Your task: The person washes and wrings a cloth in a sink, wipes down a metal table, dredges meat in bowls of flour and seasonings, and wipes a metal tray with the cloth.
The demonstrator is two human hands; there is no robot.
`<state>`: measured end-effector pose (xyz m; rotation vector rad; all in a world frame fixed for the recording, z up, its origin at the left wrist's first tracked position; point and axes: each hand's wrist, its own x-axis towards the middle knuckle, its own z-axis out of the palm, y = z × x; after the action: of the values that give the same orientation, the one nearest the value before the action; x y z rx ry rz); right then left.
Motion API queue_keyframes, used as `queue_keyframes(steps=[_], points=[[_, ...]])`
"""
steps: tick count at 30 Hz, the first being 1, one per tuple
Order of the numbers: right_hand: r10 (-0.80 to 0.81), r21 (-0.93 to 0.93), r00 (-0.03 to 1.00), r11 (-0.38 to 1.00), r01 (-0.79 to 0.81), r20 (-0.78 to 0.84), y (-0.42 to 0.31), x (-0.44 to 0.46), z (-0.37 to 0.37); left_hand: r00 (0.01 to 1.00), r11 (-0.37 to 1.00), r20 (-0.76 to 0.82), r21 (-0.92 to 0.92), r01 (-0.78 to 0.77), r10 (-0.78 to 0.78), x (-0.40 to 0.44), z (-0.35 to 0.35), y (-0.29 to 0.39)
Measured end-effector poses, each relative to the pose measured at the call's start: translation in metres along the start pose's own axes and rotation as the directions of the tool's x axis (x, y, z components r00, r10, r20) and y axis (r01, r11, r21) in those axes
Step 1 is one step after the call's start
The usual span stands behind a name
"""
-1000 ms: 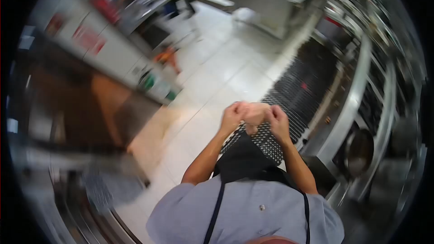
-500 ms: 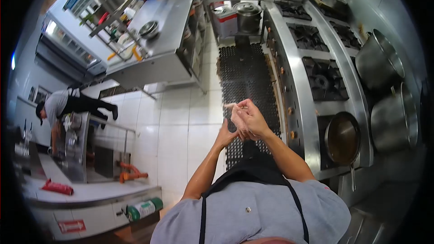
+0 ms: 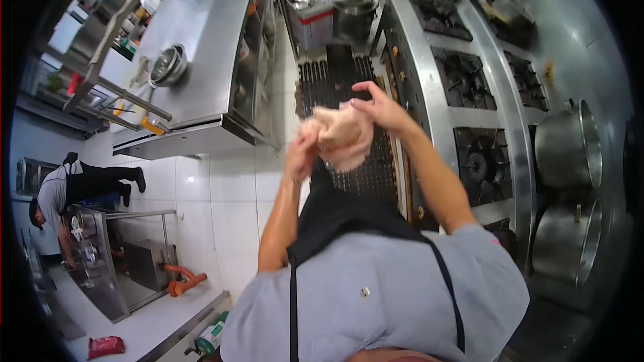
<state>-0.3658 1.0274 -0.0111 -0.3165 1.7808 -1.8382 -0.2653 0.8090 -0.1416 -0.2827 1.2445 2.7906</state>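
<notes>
A limp, crumpled pale pink cloth (image 3: pixel 345 137) hangs between my two hands, in front of my black apron. My left hand (image 3: pixel 304 151), a little blurred, is closed on its left edge. At the upper right edge is my right hand (image 3: pixel 384 110), its thumb against the cloth and its index finger stretched out apart from the thumb. The lower fingers of my right hand are partly hidden.
A gas range (image 3: pixel 477 161) runs along my right, with big pots (image 3: pixel 567 151) beside it. Ahead lies a black rubber mat (image 3: pixel 345 74). A steel table (image 3: pixel 208 33) holding bowls (image 3: pixel 168 66) stands at left. Another person (image 3: pixel 57 191) bends over a counter at far left.
The cloth has spread wider between my hands. Both hands have moved up in the view and further apart, and my right index finger has lifted off. The camera view has shifted forward.
</notes>
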Motion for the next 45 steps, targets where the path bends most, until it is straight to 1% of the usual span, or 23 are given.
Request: queue_keyframes(steps=[3, 4, 5, 7, 11, 12, 13, 15, 16, 17, 20, 23, 26, 29, 31, 33, 34, 35, 36, 37, 41, 43, 45], points=[[0.174, -0.207, 0.982, 0.966, -0.157, 0.068, 0.061, 0.074, -0.045, 0.979, 0.747, -0.189, 0.661, 0.071, 0.073, 0.076, -0.029, 0.044], [0.179, -0.174, 0.983, 0.970, -0.170, 0.037, 0.063, 0.092, -0.049, 0.947, 0.412, -0.068, 0.908, -0.072, 0.315, 0.098, -0.039, 0.060], [0.174, -0.143, 0.985, 0.975, -0.171, 0.007, 0.058, 0.112, -0.052, 0.918, 0.492, -0.034, 0.851, -0.180, 0.395, 0.124, -0.053, 0.068], [0.129, 0.059, 0.988, 0.990, -0.124, -0.080, 0.031, 0.154, -0.059, 0.957, 0.728, -0.169, 0.683, -0.057, 0.234, 0.152, -0.034, 0.118], [-0.211, 0.300, 0.962, 0.919, 0.256, -0.172, -0.059, 0.222, -0.079, 0.964, 0.852, -0.068, 0.487, -0.194, 0.259, 0.223, 0.002, 0.205], [-0.255, 0.186, 0.959, 0.943, 0.274, -0.120, -0.054, 0.241, -0.092, 0.976, 0.805, -0.014, 0.567, -0.172, 0.219, 0.239, -0.001, 0.203], [-0.170, 0.091, 0.982, 0.980, 0.177, -0.085, -0.041, 0.258, -0.101, 0.982, 0.747, 0.043, 0.643, -0.170, 0.186, 0.260, -0.008, 0.197], [0.048, 0.005, 0.997, 0.999, -0.048, -0.055, 0.006, 0.294, -0.129, 0.982, 0.840, 0.037, 0.524, 0.138, -0.184, 0.297, -0.054, 0.179], [0.135, -0.011, 0.984, 0.991, -0.137, -0.116, 0.001, 0.303, -0.128, 0.975, 0.839, -0.019, 0.507, 0.199, -0.220, 0.322, -0.090, 0.161], [0.106, 0.124, 0.976, 0.989, -0.084, -0.188, 0.010, 0.319, -0.129, 0.974, 0.839, -0.025, 0.503, 0.207, -0.225, 0.337, -0.088, 0.166], [0.129, 0.155, 0.981, 0.982, -0.106, -0.143, 0.010, 0.361, -0.146, 0.933, 0.933, -0.117, 0.073, 0.351, -0.342, 0.357, -0.093, 0.161], [0.075, 0.133, 0.995, 0.989, -0.066, -0.067, 0.034, 0.421, -0.174, 0.862, 0.883, -0.191, -0.127, 0.452, -0.469, 0.387, -0.131, 0.120], [0.112, 0.123, 0.994, 0.986, -0.113, 0.011, 0.017, 0.455, -0.179, 0.747, 0.762, -0.152, -0.133, 0.634, -0.648, 0.402, -0.107, 0.103], [0.060, 0.087, 0.990, 0.994, -0.072, 0.130, -0.021, 0.496, -0.192, 0.760, 0.762, -0.061, -0.101, 0.640, -0.647, 0.440, -0.099, 0.111], [-0.095, 0.016, 0.966, 0.995, 0.094, 0.238, -0.046, 0.518, -0.192, 0.832, 0.837, -0.086, -0.068, 0.544, -0.548, 0.457, -0.095, 0.127], [-0.046, 0.012, 0.964, 0.999, 0.045, 0.261, -0.069, 0.538, -0.189, 0.902, 0.918, -0.169, -0.106, 0.383, -0.396, 0.473, -0.098, 0.144], [-0.172, -0.343, 0.955, 0.905, 0.250, 0.241, -0.074, 0.551, -0.192, 0.938, 0.973, -0.264, -0.116, 0.200, -0.224, 0.479, -0.107, 0.151], [-0.310, -0.638, 0.913, 0.654, 0.407, 0.264, -0.079, 0.566, -0.191, 0.933, 0.995, -0.358, -0.101, 0.007, -0.043, 0.484, -0.118, 0.163], [-0.313, -0.650, 0.916, 0.647, 0.399, 0.251, -0.086, 0.578, -0.186, 0.952, 0.955, -0.307, -0.284, -0.083, -0.009, 0.488, -0.113, 0.182], [-0.318, -0.637, 0.908, 0.647, 0.419, 0.274, -0.092, 0.588, -0.180, 0.946, 0.955, -0.325, -0.278, -0.106, 0.010, 0.489, -0.109, 0.200], [-0.376, -0.559, 0.839, 0.627, 0.543, 0.393, -0.143, 0.637, -0.151, 0.964, 0.915, 0.003, -0.311, 0.255, -0.267, 0.492, -0.121, 0.238], [-0.415, -0.493, 0.806, 0.641, 0.589, 0.423, -0.169, 0.658, -0.130, 0.914, 0.881, -0.039, -0.284, 0.377, -0.404, 0.490, -0.131, 0.242], [-0.381, -0.521, 0.820, 0.637, 0.568, 0.427, -0.199, 0.673, -0.110, 0.941, 0.890, -0.037, -0.337, 0.306, -0.337, 0.489, -0.131, 0.274]])
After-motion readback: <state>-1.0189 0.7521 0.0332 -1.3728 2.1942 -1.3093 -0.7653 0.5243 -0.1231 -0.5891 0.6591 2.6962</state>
